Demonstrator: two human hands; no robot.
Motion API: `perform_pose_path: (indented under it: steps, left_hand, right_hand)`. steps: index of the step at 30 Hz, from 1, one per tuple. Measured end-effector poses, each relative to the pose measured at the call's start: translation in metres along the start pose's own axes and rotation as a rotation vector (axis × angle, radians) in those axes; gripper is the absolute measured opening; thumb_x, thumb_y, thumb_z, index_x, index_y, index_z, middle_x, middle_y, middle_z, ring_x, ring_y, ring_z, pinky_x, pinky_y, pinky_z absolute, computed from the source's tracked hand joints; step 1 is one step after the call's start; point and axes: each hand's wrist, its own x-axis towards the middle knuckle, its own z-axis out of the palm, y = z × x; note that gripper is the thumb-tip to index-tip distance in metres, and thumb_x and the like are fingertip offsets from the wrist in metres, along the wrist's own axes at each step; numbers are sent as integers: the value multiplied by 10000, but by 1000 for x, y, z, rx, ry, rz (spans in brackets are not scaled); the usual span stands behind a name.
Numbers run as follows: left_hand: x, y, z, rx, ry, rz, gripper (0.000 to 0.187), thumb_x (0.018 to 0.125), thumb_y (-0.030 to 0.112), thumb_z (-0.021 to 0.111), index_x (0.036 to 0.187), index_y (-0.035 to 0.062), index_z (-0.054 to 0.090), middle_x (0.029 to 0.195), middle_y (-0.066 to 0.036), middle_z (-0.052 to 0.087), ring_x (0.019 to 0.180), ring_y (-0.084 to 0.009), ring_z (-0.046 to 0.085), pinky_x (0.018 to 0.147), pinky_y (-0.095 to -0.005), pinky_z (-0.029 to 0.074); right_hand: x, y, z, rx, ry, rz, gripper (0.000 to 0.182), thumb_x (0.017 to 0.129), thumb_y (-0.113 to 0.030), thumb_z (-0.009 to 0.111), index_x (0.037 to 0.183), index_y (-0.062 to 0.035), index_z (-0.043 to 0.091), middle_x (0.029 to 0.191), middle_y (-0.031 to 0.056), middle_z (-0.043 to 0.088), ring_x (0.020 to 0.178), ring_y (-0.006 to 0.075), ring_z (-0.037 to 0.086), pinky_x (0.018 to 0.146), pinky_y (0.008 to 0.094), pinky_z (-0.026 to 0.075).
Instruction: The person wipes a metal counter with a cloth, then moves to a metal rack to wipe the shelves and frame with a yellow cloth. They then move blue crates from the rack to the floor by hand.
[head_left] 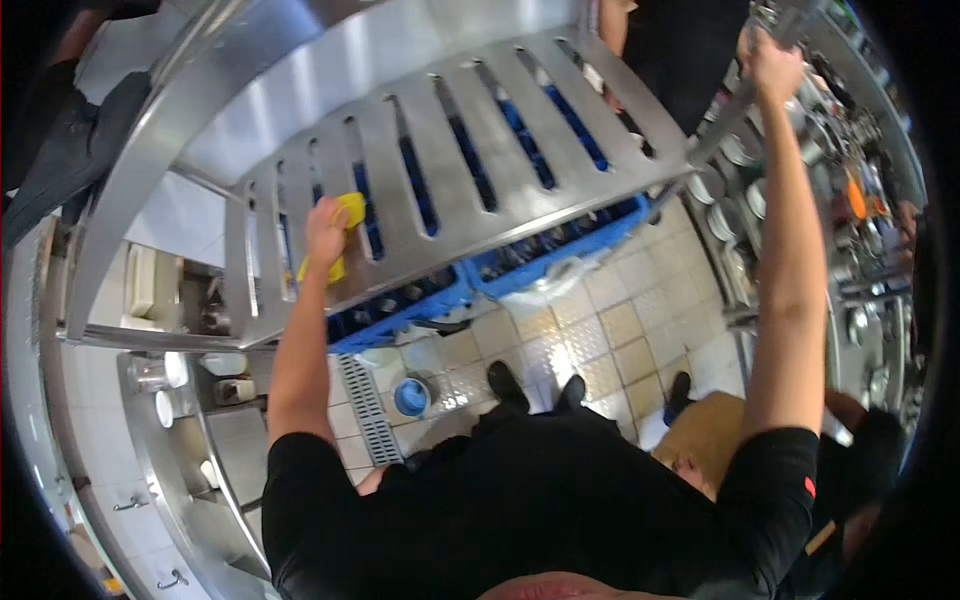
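My left hand (pixel 325 232) presses a yellow cloth (pixel 349 211) onto a slotted metal shelf (pixel 440 195), towards the shelf's left end. Its fingers are wrapped over the cloth, part of which hangs out below the hand. High at the right, my right hand (pixel 775 66) is closed around a metal upright post (pixel 740 105) at the shelf's right corner. Through the slots and under the front edge, blue crates (pixel 555 238) with dark contents show on a lower level.
A blue-topped bucket (pixel 411 397) stands on the tiled floor beside a drain grate (pixel 365 405). At the right are racks with pots and bowls (pixel 740 150). Sinks and counters (pixel 240 450) line the left. Other people stand behind the shelf and at lower right, near a cardboard-coloured item (pixel 705 435).
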Motion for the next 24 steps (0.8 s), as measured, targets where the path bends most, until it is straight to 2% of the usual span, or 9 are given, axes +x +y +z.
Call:
perform_pose_path:
  steps: [6,10,13,15,16,17,19,22,24]
  left_hand:
    - [-41,95,-94,-64,-420,-65,197,920,203,604,915,6,608,961,-185,576,940,-392,577,828,-422,470]
    - [-47,84,-156,-34,-166,-234,204,963,206,605,967,4,638,935,-173,622,921,-353,619,823,-390,484]
    - [-85,26,-144,5,219,-320,261,953,255,638,934,-5,650,854,-178,641,785,-334,604,773,-413,499]
    - [-142,-83,-83,330,-114,-648,318,962,302,602,948,-6,682,1031,-202,670,964,-376,621,866,-446,491]
    - [-150,-38,-76,426,257,-246,369,975,335,548,969,-4,692,1192,-226,635,1147,-408,570,977,-468,447]
    - [-142,-12,-69,441,265,-420,394,981,354,510,987,10,701,1289,-243,582,1256,-412,504,1047,-481,399]
    - [-135,21,-52,498,308,-584,392,984,346,486,949,17,696,1206,-248,606,1145,-427,552,977,-508,424]
    - [-125,87,-13,433,626,-400,274,949,235,529,827,14,636,936,-224,617,897,-430,555,829,-542,418]
    - [-106,153,12,354,590,-296,193,928,180,551,804,47,614,903,-213,614,913,-427,561,811,-516,427]
  right_hand:
    - [-30,-58,-25,201,134,14,486,750,-219,664,1095,114,585,939,299,678,915,425,666,859,448,511]
    - [-35,-76,-46,246,52,107,504,738,-241,649,1089,114,585,951,322,669,967,434,666,888,455,507]
    - [-33,-80,-48,238,6,104,473,739,-245,635,1076,86,600,945,305,677,957,434,669,878,452,513]
    - [-38,-91,-55,289,-9,169,455,738,-228,642,1076,76,606,939,293,683,937,426,673,856,454,516]
    - [-33,-72,-38,266,63,113,446,739,-227,649,1067,72,609,927,287,685,924,418,677,846,454,518]
    - [-28,-56,-21,236,141,54,437,739,-227,655,1058,69,613,914,280,686,911,410,682,836,454,520]
    - [-31,-75,-37,243,69,111,408,744,-222,660,1040,57,618,895,271,686,892,402,685,820,453,522]
    - [-36,-84,-43,250,50,141,373,749,-216,663,1017,41,624,872,261,682,869,398,685,798,454,522]
    - [-34,-79,-41,321,40,125,353,752,-205,664,1010,33,624,851,251,677,845,397,681,785,457,519]
